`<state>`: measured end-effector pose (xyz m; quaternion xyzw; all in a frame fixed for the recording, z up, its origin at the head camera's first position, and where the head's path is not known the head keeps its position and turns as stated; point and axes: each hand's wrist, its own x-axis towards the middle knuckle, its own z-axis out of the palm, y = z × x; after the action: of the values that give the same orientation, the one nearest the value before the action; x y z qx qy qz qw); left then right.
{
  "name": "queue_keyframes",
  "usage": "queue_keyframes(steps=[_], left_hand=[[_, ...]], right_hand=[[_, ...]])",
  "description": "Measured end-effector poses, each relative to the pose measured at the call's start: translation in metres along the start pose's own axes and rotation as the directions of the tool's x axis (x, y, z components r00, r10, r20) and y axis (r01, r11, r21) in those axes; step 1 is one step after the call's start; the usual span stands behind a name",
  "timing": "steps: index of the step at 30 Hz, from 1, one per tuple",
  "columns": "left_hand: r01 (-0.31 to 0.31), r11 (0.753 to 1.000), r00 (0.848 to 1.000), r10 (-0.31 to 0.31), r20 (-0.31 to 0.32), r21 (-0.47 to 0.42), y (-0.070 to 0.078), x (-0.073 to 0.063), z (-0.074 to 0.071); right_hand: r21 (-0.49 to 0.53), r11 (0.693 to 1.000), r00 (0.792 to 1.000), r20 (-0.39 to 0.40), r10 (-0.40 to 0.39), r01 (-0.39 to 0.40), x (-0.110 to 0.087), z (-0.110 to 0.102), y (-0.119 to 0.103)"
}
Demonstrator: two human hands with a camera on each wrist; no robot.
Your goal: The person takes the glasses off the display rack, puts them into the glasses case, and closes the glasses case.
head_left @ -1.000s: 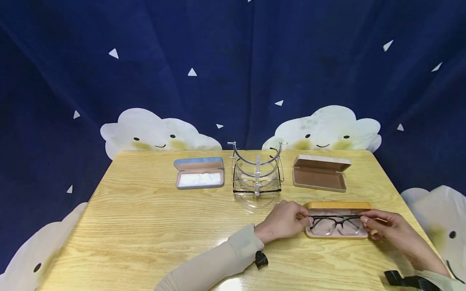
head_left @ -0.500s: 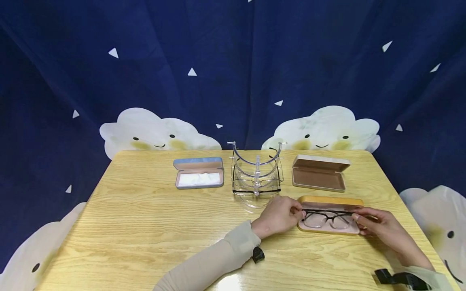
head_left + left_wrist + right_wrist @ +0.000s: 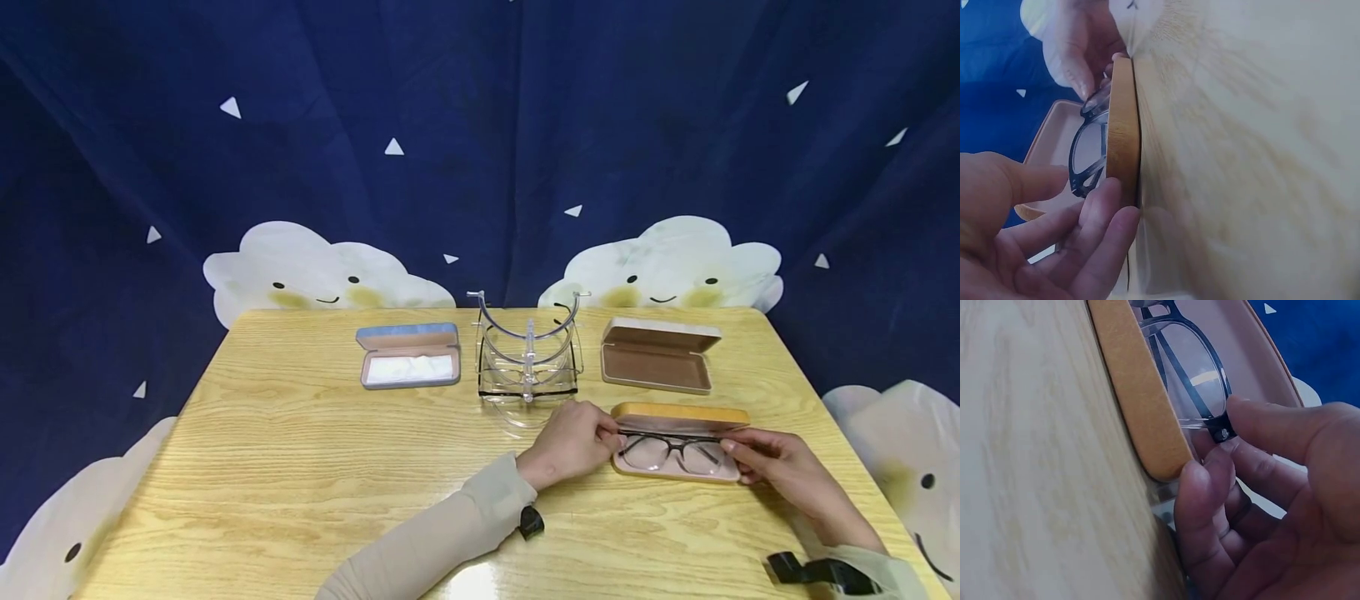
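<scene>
Black-framed eyeglasses [image 3: 677, 446] with clear lenses lie in an orange glasses case [image 3: 678, 413], whose lid stands raised at the back. Their temples are folded. My left hand [image 3: 573, 443] pinches the left end of the frame; in the left wrist view its other fingers touch the case's front wall [image 3: 1124, 125]. At the opposite end, my right hand [image 3: 780, 471] holds the frame's corner between thumb and fingers, seen near the hinge [image 3: 1222, 432] in the right wrist view. Fingertips partly hide both ends of the eyeglasses.
Behind my left hand stands a clear display rack [image 3: 529, 358] bearing several eyeglasses. A raised-lid blue case [image 3: 408, 331] with a white cloth [image 3: 412, 368] sits left of it. A brown-lined case [image 3: 656, 367] sits to its right. The wooden table [image 3: 300, 467] ends at a blue curtain.
The orange case, eyeglasses and both hands have shifted a little left and away from me. Since half a second ago they have hardly moved; both hands keep their hold.
</scene>
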<state>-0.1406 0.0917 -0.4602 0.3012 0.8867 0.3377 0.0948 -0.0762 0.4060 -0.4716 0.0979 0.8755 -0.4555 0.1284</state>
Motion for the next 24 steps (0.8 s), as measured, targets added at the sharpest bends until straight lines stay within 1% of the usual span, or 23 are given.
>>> queue_keyframes(steps=[2,5,12,17,24], left_hand=[[0.017,1.0,1.0,-0.017,-0.001,-0.01,0.0004,-0.0006,-0.0004],[0.026,1.0,1.0,-0.026,-0.005,-0.017,0.0005,-0.0008,-0.001],[0.024,0.999,1.0,-0.024,0.0,-0.035,-0.0003,-0.0003,-0.003],[0.027,0.999,1.0,-0.027,0.004,-0.025,0.0004,0.0,-0.0031],[0.038,0.999,0.999,-0.037,0.015,-0.022,0.0017,-0.0015,-0.0046]], right_hand=[[0.004,1.0,1.0,0.0,-0.004,0.004,0.0009,0.0008,0.0003],[0.016,1.0,1.0,0.005,-0.013,0.013,0.0019,0.0011,0.0007],[0.036,0.999,1.0,0.008,-0.014,0.014,0.0014,0.0005,0.0011],[0.043,0.999,1.0,-0.005,0.002,-0.001,-0.0001,0.0004,0.0009],[0.059,0.998,1.0,-0.031,-0.001,0.003,-0.0002,-0.0008,0.0023]])
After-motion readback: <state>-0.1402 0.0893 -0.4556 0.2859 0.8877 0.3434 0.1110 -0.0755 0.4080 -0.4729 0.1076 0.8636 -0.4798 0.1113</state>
